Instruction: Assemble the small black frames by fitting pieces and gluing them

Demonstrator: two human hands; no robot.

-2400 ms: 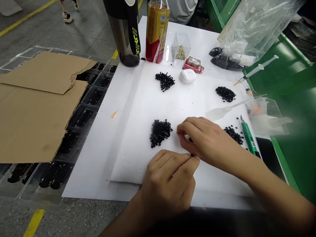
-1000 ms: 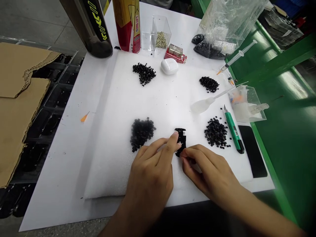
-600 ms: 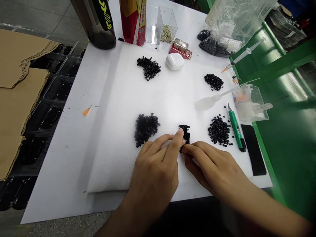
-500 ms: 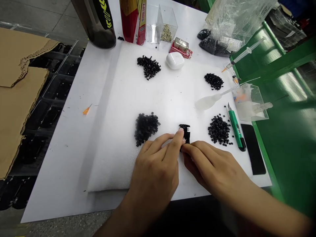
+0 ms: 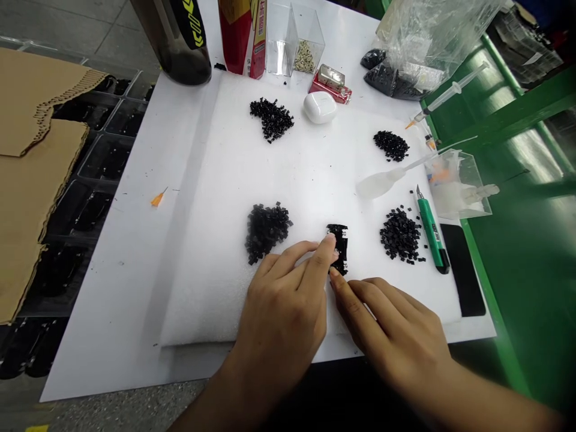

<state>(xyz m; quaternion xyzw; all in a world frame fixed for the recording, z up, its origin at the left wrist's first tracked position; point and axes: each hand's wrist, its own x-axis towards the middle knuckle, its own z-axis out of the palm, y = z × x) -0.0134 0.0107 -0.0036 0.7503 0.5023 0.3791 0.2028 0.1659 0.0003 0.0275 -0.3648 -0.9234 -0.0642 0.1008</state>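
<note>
Black strip (image 5: 342, 255) lying on the white foam pad (image 5: 306, 180), left hand (image 5: 281, 306) fingertip-down on its top end (grip pressing, no clear clamp), right hand (image 5: 391, 324) grip apart, fingertips just off the strip's lower end.

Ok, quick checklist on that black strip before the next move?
1. The black strip lies on the white foam sheet: ok.
2. The left hand has a fingertip on the strip: ok.
3. The right hand has fingertips touching the strip's lower end: cannot tell.
4. The green craft knife has its blade retracted: not ok, blade out, beside the black pellet pile.
5. The strip's underside is intact: cannot tell, hidden.
</note>
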